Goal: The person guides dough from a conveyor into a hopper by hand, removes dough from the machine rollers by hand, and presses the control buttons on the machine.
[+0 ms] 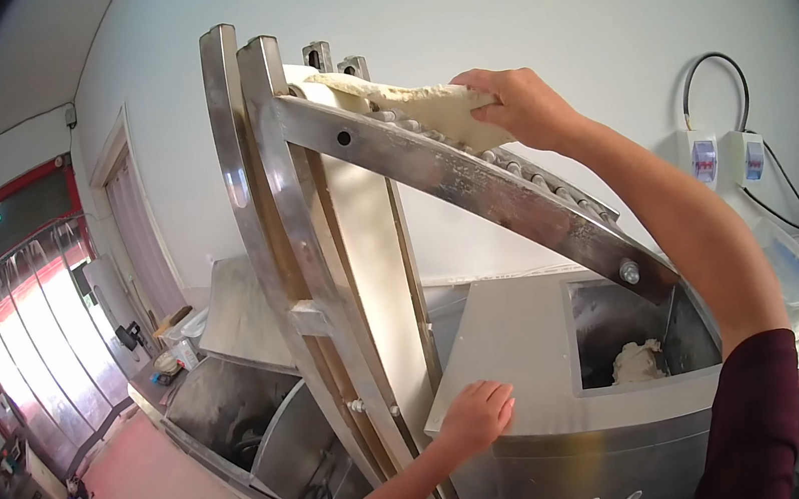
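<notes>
A pale dough sheet (pixel 441 108) drapes from the white roller (pixel 301 79) at the top of a metal conveyor frame, over a slope of small rollers (pixel 552 184). My right hand (pixel 522 104) is closed on the sheet's near end, thumb below and fingers above. My left hand (pixel 479 417) rests on the left part of the metal machine cover (pixel 508 346), its fingers loosely curled and nothing visible in them. Below the roller slope, a lump of dough (pixel 638 361) lies inside the cover's square opening.
A slanted metal side rail (pixel 450 172) runs down to the machine's opening. Left of the upright frame (pixel 299 212) stands an open metal bin (pixel 239 412). A clear plastic tub (pixel 786 274) and two wall boxes with cables (pixel 725 156) are at the right. A barred doorway (pixel 35 318) is far left.
</notes>
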The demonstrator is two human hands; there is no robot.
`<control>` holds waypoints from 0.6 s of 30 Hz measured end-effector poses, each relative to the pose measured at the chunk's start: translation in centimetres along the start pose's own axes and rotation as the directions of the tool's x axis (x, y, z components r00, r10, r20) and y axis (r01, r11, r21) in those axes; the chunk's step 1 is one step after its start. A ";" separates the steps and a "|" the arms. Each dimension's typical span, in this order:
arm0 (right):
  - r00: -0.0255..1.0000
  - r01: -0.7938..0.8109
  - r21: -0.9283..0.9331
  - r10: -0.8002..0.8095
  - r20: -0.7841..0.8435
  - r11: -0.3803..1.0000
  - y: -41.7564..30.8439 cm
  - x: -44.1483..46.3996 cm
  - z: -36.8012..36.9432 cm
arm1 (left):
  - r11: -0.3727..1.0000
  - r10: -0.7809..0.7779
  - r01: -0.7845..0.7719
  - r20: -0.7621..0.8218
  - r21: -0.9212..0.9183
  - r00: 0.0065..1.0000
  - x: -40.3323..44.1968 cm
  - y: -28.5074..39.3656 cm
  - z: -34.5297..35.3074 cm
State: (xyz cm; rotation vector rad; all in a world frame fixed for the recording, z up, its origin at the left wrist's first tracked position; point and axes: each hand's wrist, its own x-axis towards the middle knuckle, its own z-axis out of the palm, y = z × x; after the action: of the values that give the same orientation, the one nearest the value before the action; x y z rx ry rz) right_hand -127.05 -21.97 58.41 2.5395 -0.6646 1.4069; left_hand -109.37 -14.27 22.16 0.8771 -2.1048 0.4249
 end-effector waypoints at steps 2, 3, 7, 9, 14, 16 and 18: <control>1.000 0.000 0.020 0.000 0.001 1.000 0.3 -0.2 0.0 | 1.000 -0.003 0.003 -0.006 0.004 1.000 0.1 0.1 -0.1; 1.000 -0.006 0.028 0.005 0.004 1.000 0.4 -0.3 0.0 | 1.000 -0.006 0.006 -0.010 0.005 1.000 0.1 0.1 -0.1; 1.000 -0.016 0.003 0.016 0.013 1.000 0.2 -1.0 -0.7 | 1.000 -0.008 0.009 -0.025 0.012 1.000 0.2 0.2 -0.1; 0.999 -0.043 -0.006 0.043 0.027 0.999 0.9 -1.9 -1.4 | 1.000 -0.014 0.014 -0.024 0.012 1.000 0.3 0.3 -0.1; 0.992 -0.111 0.056 0.114 -0.049 0.992 7.5 -5.1 -3.4 | 0.996 -0.020 0.019 0.005 0.089 1.000 -2.5 -6.1 4.5; 0.984 -0.157 -0.050 0.153 -0.086 0.986 12.0 -7.4 -5.6 | 0.994 -0.042 0.040 0.009 0.102 0.999 -2.6 -5.7 3.9; 0.973 -0.221 -0.073 0.214 -0.092 0.973 14.8 -11.5 -8.0 | 0.994 -0.069 0.067 0.018 0.084 0.997 -2.4 -4.3 2.7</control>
State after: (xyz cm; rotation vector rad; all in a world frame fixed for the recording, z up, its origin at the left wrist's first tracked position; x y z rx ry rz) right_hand -145.14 -28.92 52.12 2.3894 -0.9899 1.5079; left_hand -106.74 -17.69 18.58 1.0020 -2.0818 0.4728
